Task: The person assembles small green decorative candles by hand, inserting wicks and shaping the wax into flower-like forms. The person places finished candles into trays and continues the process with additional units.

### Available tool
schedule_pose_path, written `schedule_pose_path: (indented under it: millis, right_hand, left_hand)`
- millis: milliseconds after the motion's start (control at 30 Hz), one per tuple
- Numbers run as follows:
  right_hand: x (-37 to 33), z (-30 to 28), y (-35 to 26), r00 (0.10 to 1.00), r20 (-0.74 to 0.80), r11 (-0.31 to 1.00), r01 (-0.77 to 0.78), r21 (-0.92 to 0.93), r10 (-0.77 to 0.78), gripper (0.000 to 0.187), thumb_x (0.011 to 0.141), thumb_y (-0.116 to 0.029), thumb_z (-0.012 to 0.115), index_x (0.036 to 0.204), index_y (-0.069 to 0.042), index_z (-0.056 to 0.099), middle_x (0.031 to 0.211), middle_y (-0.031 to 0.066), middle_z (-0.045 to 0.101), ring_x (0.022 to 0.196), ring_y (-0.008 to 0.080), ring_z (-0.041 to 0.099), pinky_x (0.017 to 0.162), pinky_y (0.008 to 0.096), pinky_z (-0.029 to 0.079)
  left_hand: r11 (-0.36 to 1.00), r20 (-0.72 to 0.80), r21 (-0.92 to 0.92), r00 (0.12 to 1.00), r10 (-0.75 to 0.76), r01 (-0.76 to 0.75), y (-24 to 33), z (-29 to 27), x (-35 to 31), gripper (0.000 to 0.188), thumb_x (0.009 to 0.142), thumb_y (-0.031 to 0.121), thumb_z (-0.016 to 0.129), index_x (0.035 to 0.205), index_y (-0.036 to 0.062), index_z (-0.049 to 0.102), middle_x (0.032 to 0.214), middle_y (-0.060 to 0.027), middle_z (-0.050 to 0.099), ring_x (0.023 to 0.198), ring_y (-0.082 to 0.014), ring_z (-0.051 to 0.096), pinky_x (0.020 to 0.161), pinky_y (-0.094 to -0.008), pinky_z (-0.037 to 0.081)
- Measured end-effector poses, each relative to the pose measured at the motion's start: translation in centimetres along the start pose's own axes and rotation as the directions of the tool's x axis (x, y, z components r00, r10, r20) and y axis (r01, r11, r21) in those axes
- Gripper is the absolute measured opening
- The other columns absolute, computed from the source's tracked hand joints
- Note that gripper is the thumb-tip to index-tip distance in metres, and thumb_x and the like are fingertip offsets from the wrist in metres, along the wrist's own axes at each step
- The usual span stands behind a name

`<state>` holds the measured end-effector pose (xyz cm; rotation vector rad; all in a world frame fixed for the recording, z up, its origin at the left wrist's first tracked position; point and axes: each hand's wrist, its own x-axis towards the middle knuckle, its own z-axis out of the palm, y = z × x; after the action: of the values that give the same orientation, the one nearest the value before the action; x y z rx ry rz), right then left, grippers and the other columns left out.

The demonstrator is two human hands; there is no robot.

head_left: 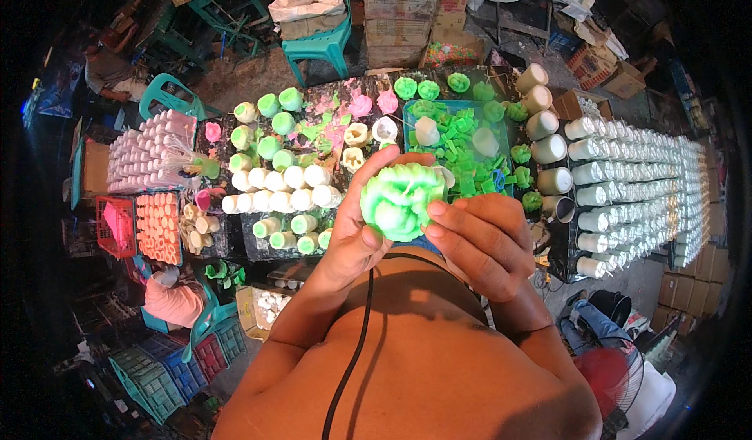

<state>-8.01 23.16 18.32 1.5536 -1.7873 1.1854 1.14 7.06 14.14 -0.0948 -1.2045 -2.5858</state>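
A green flower-shaped candle [401,202], with ruffled petal folds and paler edges, is held up in front of my chest. My left hand [352,224] cups it from the left, fingers behind it and thumb at its lower edge. Against its right edge, the thumb and fingertips of my right hand [486,240] are pinched; whether a small piece lies between them is hidden. Behind the candle, a blue tray [409,138] on the table holds green wax chunks [454,138] and a whitish lump [427,130].
Rows of white cylinders [301,199] and green-topped pieces [283,159] stand left on the table. Along its right side are large white cups [548,149] and many white wicked candles [595,173]. A fan [607,377] stands lower right; a person in pink [172,299] sits lower left.
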Motion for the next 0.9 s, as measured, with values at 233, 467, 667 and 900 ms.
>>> schedule_pose_path:
  millis: [233, 467, 667, 900]
  right_hand:
    - [0.2, 0.4, 0.4, 0.999, -0.038, 0.999, -0.022, 0.025, 0.023, 0.029, 0.075, -0.005, 0.075, 0.104, -0.003, 0.076, 0.113, 0.0094, 0.074, 0.097, 0.0237, 0.067, 0.077, 0.0341, 0.057]
    - [0.2, 0.9, 1.1, 0.997, -0.071, 0.997, -0.015, 0.075, 0.021, 0.031, 0.072, -0.004, 0.075, 0.104, -0.002, 0.076, 0.111, 0.0099, 0.074, 0.093, 0.0241, 0.068, 0.074, 0.0341, 0.057]
    - [0.2, 1.0, 1.4, 0.997, -0.073, 0.998, -0.007, 0.063, 0.012, 0.033, 0.071, -0.005, 0.077, 0.104, -0.004, 0.076, 0.111, 0.0088, 0.074, 0.093, 0.0237, 0.067, 0.076, 0.0343, 0.057]
    - [-0.2, 1.2, 1.7, 0.994, -0.105, 0.988, -0.055, -0.144, 0.04, 0.034, 0.07, -0.016, 0.085, 0.104, -0.015, 0.077, 0.101, -0.0026, 0.068, 0.089, 0.0178, 0.061, 0.082, 0.0364, 0.048]
  left_hand:
    - [0.998, 0.037, 0.058, 0.999, 0.019, -0.021, 0.1, -0.6, 0.0, 0.098, 0.088, 0.057, 0.075, 0.162, 0.0157, 0.025, 0.155, -0.0238, 0.039, 0.136, -0.0414, 0.05, 0.114, -0.0526, 0.041]
    - [1.0, 0.015, 0.03, 1.0, -0.007, 0.006, 0.3, -0.6, 0.2, 0.101, 0.088, 0.057, 0.076, 0.161, 0.0115, 0.024, 0.154, -0.0242, 0.039, 0.135, -0.0382, 0.052, 0.114, -0.0506, 0.041]
    - [1.0, 0.037, -0.009, 0.999, -0.025, 0.026, 0.5, -0.4, 0.6, 0.101, 0.089, 0.056, 0.075, 0.161, 0.0074, 0.024, 0.155, -0.0247, 0.039, 0.137, -0.0352, 0.05, 0.116, -0.0476, 0.039]
    - [0.999, 0.029, 0.011, 0.999, -0.04, 0.04, -0.1, -1.0, 0.7, 0.099, 0.091, 0.053, 0.074, 0.161, 0.0041, 0.024, 0.155, -0.0264, 0.04, 0.143, -0.033, 0.046, 0.118, -0.0454, 0.036]
